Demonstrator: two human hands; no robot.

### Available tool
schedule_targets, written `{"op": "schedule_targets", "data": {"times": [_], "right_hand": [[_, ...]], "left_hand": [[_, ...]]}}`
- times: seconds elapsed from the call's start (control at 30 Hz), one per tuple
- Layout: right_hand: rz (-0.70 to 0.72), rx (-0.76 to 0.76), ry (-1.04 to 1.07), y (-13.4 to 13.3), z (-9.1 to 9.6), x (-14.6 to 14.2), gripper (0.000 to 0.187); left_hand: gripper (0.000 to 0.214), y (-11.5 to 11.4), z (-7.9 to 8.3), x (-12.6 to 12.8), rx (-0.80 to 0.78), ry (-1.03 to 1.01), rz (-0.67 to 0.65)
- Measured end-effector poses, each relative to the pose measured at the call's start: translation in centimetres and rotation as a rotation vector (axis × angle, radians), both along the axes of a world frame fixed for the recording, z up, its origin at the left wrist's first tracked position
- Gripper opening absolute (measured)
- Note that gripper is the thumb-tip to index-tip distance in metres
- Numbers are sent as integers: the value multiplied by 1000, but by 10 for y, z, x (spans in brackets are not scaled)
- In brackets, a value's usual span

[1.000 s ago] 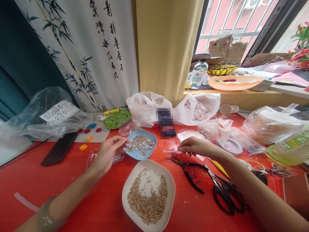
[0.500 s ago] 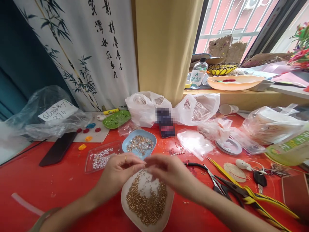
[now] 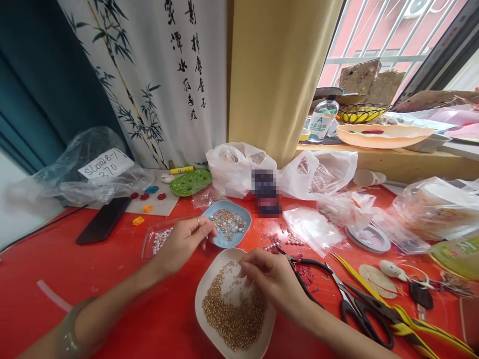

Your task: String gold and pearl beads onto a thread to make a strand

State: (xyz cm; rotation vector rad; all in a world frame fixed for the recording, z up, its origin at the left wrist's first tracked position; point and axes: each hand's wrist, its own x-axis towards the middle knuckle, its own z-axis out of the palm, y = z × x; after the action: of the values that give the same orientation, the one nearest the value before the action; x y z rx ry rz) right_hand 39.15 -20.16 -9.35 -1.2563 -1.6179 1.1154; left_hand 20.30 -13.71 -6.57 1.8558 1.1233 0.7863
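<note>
My left hand (image 3: 189,239), with a ring on one finger, is closed in a pinch at the left rim of the blue dish (image 3: 245,229). That dish holds mixed gold and clear beads (image 3: 229,223). Anything between those fingertips is too small to make out. Over the white dish (image 3: 202,257) my right hand (image 3: 279,279) has thumb and forefinger pinched together, and what they hold, if anything, is hidden. Many small gold beads (image 3: 234,324) lie in the white dish. Partly behind my left hand stands a clear tray (image 3: 147,244) of pearly beads.
Black-handled scissors (image 3: 350,309) and yellow-handled pliers (image 3: 402,319) lie at the right. A dark phone (image 3: 103,222) rests at the left. Plastic bags (image 3: 239,169) line the back of the red table (image 3: 149,324), near a green dish (image 3: 190,182).
My hands, close together over the white dish before, are now apart. The left has moved up and left toward the blue dish; the right is lower, above the gold beads. The view has shifted slightly.
</note>
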Motion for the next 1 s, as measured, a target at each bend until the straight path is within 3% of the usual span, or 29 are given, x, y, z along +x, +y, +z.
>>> {"op": "schedule_targets", "data": {"times": [0.07, 0.3, 0.53, 0.67, 0.83, 1.0], "right_hand": [[-6, 12, -1, 1, -4, 0, 14], [-34, 83, 45, 3, -11, -1, 14], [-134, 21, 188, 2, -12, -5, 9], [-168, 17, 241, 2, -11, -7, 12], [-168, 21, 258, 2, -12, -6, 14], [-147, 7, 239, 3, -11, -5, 14]], "left_hand": [[33, 6, -1, -3, 35, 87, -4], [17, 34, -3, -15, 136, 298, 149], [17, 38, -13, -12, 109, 308, 76], [18, 47, -19, -3, 257, 425, 47], [21, 67, -25, 11, 455, 658, -95], [18, 75, -27, 22, 476, 784, -143]]}}
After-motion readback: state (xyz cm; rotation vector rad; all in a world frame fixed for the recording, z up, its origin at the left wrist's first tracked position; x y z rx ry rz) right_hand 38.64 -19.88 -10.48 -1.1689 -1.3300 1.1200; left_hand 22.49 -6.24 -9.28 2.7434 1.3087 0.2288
